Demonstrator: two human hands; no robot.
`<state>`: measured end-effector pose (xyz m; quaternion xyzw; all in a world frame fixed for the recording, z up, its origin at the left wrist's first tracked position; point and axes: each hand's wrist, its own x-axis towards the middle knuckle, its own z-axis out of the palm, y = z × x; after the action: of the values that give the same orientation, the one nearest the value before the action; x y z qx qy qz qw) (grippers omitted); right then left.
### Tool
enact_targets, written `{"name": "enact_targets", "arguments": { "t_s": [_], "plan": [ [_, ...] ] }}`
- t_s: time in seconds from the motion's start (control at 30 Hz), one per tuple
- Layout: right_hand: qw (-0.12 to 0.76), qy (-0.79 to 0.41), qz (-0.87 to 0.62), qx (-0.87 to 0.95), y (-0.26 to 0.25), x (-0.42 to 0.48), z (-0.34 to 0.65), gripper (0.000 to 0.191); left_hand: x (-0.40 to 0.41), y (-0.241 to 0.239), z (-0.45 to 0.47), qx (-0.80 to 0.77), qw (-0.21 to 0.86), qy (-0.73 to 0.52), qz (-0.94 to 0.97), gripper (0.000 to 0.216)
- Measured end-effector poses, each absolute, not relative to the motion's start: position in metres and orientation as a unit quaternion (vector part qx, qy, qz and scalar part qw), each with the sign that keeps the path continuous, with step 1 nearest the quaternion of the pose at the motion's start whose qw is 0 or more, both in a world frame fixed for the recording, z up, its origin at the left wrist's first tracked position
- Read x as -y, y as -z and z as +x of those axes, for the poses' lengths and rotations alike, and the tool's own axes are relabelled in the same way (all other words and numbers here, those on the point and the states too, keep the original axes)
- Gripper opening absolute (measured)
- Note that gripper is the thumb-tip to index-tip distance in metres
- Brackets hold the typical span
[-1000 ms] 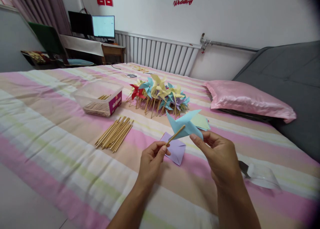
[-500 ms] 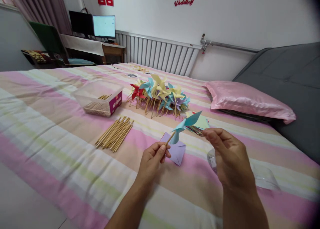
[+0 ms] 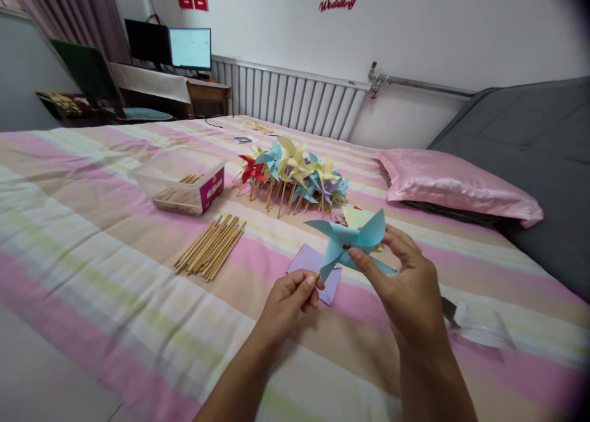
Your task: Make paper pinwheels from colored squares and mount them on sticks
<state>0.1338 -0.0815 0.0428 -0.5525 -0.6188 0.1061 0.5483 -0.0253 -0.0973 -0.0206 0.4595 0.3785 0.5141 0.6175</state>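
A light-blue paper pinwheel [image 3: 335, 241] faces me, with a small dark pin at its centre. My left hand [image 3: 295, 296] pinches its thin wooden stick below the blades; most of the stick is hidden by the fingers. My right hand [image 3: 408, 281] has its thumb on the front near the pin and its fingers behind the right blades. Beneath the pinwheel, purple paper squares [image 3: 308, 260] with cut lines lie on the striped bed. A stack of coloured paper [image 3: 356, 217] is partly hidden behind the pinwheel and my right hand.
Finished pinwheels [image 3: 291, 164] stand in a cluster farther back. Loose wooden sticks [image 3: 211, 248] lie at left, near a clear plastic box [image 3: 175, 164] with more sticks. A clear plastic container [image 3: 483, 327] lies at right, below the pink pillow [image 3: 461, 185].
The pinwheel has turned from edge-on to face me. My right hand has moved left and down, from beside the blades onto them. My left hand still pinches the stick.
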Motion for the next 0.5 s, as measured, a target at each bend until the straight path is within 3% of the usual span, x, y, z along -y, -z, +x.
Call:
{"name": "enact_targets", "arguments": {
  "t_s": [0.17, 0.5],
  "plan": [
    [0.534, -0.214, -0.541, 0.613, -0.0459, 0.0853, 0.131, 0.021, 0.097, 0.0217, -0.026, -0.366, 0.621, -0.498, 0.482, 0.032],
    [0.553, -0.262, -0.555, 0.563, -0.0425, 0.0828, 0.1367, 0.023, 0.0994, 0.0227, -0.0247, -0.401, 0.581, -0.466, 0.533, 0.029]
  ]
}}
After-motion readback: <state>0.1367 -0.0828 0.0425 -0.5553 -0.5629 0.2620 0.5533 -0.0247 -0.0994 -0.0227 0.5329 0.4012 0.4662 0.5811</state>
